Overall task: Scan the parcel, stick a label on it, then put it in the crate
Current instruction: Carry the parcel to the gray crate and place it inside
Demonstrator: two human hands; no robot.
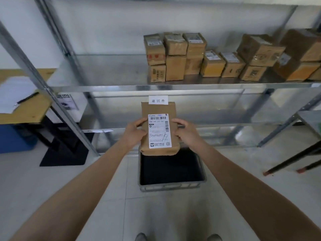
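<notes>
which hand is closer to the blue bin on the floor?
Left. The left hand grips the parcel's left edge, on the side toward the blue bin at far left; the right hand grips the opposite edge, farther away.

This is a parcel sorting or storage room. Beyond the two hands (134, 131) (186, 130) gripping a parcel (159, 108) with a barcoded label (159, 130), galvanised steel racks (111, 87) line a white wall. On the shelf above the grip, to its right, stand stacked cardboard boxes (175, 56) with shipping labels. A printed sign (158, 100) hangs just above the parcel. Right below the grip, a grey crate (171, 186) sits on the tiled floor (52, 180).
</notes>
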